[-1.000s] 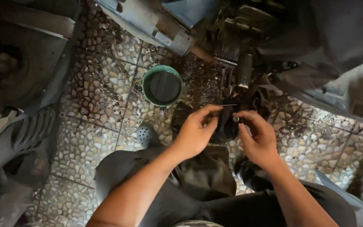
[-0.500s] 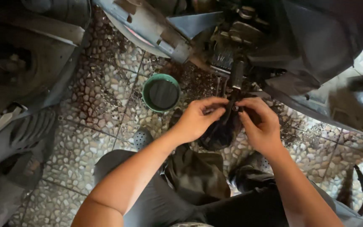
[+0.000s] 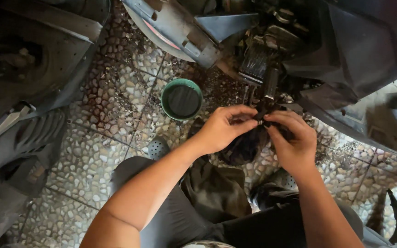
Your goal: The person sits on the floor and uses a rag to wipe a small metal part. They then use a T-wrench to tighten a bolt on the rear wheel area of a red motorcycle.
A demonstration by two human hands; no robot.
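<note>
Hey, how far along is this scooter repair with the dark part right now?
Done: body panels lie off on the floor, engine area exposed. In hand: left hand and right hand pinch a small dark part below it. Left: the part isn't fitted; panels remain off; green bowl sits nearby.

Both forearms were bare to beyond the elbow, with no sleeve, watch or glove showing. The left hand [image 3: 221,131] and right hand [image 3: 292,144] were bare as well, the fingers without rings. The person wore dark grey trousers [image 3: 171,216], creased over the bent knees, and dark perforated clogs [image 3: 158,148] on the feet.
</note>
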